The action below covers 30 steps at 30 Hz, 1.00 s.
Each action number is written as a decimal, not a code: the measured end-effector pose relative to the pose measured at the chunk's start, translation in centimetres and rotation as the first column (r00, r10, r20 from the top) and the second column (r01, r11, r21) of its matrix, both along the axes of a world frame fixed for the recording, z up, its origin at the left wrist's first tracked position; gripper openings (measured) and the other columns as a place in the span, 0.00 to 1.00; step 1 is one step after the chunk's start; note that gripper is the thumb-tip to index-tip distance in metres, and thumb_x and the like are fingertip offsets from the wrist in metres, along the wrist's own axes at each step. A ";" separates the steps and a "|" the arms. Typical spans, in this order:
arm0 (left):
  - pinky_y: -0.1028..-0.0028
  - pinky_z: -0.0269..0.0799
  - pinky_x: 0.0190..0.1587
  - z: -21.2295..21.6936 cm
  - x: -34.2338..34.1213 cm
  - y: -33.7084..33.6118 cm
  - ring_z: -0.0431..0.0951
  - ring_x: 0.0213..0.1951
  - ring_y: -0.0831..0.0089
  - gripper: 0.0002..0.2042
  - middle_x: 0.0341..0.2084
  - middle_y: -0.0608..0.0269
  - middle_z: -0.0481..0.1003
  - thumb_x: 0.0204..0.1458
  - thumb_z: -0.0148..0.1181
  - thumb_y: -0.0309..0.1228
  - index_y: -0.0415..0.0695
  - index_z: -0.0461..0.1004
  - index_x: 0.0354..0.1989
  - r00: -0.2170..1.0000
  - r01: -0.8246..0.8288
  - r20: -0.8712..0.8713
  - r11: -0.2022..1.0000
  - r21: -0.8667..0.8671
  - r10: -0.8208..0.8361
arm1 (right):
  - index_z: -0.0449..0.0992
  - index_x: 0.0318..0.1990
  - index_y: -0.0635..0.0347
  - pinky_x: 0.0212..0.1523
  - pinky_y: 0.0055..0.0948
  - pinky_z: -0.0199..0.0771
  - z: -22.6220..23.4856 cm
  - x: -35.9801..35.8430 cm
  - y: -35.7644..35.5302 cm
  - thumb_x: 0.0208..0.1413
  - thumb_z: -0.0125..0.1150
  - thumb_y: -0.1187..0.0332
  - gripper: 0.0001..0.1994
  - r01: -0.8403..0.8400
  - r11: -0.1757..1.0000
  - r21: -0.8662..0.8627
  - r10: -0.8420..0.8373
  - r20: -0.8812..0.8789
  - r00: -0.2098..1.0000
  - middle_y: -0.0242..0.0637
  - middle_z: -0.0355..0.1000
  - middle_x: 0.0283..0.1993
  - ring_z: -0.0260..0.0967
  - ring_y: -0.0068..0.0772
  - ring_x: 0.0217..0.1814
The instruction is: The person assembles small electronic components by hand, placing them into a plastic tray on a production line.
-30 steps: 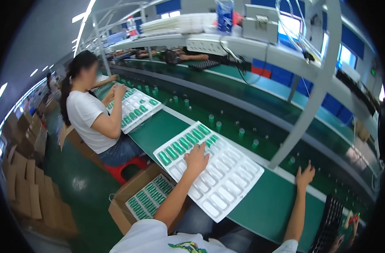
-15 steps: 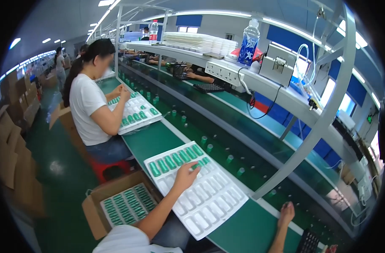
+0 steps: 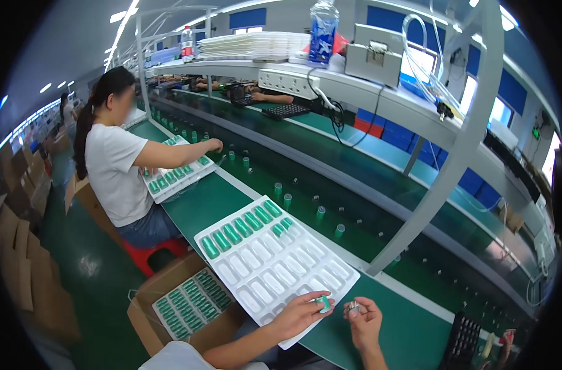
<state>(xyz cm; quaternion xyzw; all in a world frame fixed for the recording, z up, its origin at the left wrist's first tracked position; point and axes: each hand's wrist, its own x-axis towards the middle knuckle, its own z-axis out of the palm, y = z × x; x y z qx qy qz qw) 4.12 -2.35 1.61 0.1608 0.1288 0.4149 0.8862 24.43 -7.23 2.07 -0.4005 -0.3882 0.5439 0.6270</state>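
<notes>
**One row filled, most pockets still bare**

The white tray (image 3: 275,262) lies on the green bench just ahead of both hands, its near corner under the left hand (image 3: 302,314). Only the far row, the one furthest from the hands, carries green pieces (image 3: 244,221), with one or two more starting the next row. Every pocket nearer the hands is bare, so I'd judge the filling barely begun, with most of it left to do.

The left hand pinches a small green-and-white piece (image 3: 323,301) between thumb and fingers, right at the tray's near edge. The right hand (image 3: 362,317) sits just beside it, fingers closed round a small pale part (image 3: 354,306); what it is I cannot tell. The two hands are near each other but not touching.

For room: to the right of the right hand the bench top is open green, until a black gridded rack (image 3: 463,339) further right. Beyond the tray, a grey slanted post (image 3: 435,185) comes down close to its far right corner, and past that runs the belt with green pieces standing on it. Down to the left of the left hand, below the bench edge, a cardboard box (image 3: 170,308) holds a filled tray. A co-worker (image 3: 118,169) sits well off to the left at another tray.
</notes>
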 end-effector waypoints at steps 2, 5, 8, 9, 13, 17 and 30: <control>0.66 0.68 0.61 -0.3 0.1 0.2 0.74 0.52 0.65 0.17 0.51 0.49 0.72 0.60 0.52 0.21 0.35 0.65 0.57 0.999 0.025 -0.048 1.000 -0.008 -0.025 | 0.68 0.58 0.67 0.42 0.28 0.76 -1.0 0.8 0.5 0.56 0.60 0.77 0.21 0.055 0.998 0.009 -0.055 0.018 0.998 0.43 0.75 0.45 0.73 0.30 0.41; 0.67 0.68 0.60 -0.8 0.7 0.3 0.74 0.52 0.66 0.17 0.52 0.48 0.72 0.60 0.52 0.21 0.37 0.65 0.58 0.991 0.032 -0.133 0.999 -0.008 -0.032 | 0.72 0.54 0.66 0.41 0.25 0.75 -1.3 0.8 0.5 0.58 0.60 0.75 0.17 0.140 0.990 -0.008 -0.140 0.044 0.989 0.43 0.74 0.46 0.72 0.28 0.41; 0.67 0.69 0.59 -0.7 1.2 -0.3 0.74 0.52 0.64 0.18 0.53 0.47 0.71 0.59 0.52 0.20 0.38 0.64 0.58 0.986 0.016 -0.167 1.000 -0.012 -0.018 | 0.71 0.55 0.67 0.43 0.26 0.76 -1.4 0.2 0.0 0.57 0.61 0.76 0.18 0.145 0.989 -0.015 -0.143 0.088 0.986 0.41 0.74 0.45 0.72 0.27 0.42; 0.66 0.69 0.58 -0.6 1.3 -0.6 0.74 0.52 0.62 0.19 0.54 0.47 0.70 0.59 0.52 0.20 0.39 0.63 0.59 0.989 0.013 -0.150 1.000 -0.021 -0.016 | 0.72 0.53 0.67 0.43 0.25 0.76 -1.1 -0.6 -0.5 0.55 0.62 0.79 0.18 0.195 0.980 0.029 -0.197 0.071 0.978 0.42 0.73 0.46 0.72 0.27 0.43; 0.66 0.69 0.60 -1.0 1.7 -1.5 0.74 0.52 0.62 0.19 0.53 0.47 0.70 0.59 0.52 0.20 0.37 0.62 0.60 0.995 0.006 -0.100 1.000 -0.007 -0.007 | 0.74 0.48 0.68 0.44 0.25 0.77 -1.8 -1.2 -1.5 0.47 0.66 0.85 0.19 0.186 0.965 0.183 -0.215 0.153 0.964 0.43 0.71 0.47 0.72 0.29 0.45; 0.64 0.68 0.61 -1.3 2.0 -0.9 0.73 0.53 0.61 0.21 0.54 0.44 0.69 0.60 0.51 0.20 0.36 0.60 0.62 0.995 -0.033 -0.099 0.999 -0.015 0.031 | 0.74 0.45 0.68 0.44 0.25 0.78 -2.3 -0.8 -1.1 0.43 0.68 0.86 0.18 0.194 0.946 0.261 -0.267 0.283 0.921 0.43 0.71 0.48 0.72 0.31 0.47; 0.61 0.67 0.62 0.3 1.6 -1.4 0.71 0.58 0.53 0.21 0.53 0.46 0.70 0.60 0.52 0.22 0.42 0.62 0.62 0.980 -0.122 -0.150 0.991 0.052 0.128 | 0.75 0.42 0.67 0.43 0.26 0.77 -1.3 -0.5 -1.1 0.39 0.70 0.87 0.19 0.162 0.876 0.455 -0.329 0.316 0.890 0.45 0.70 0.45 0.72 0.30 0.43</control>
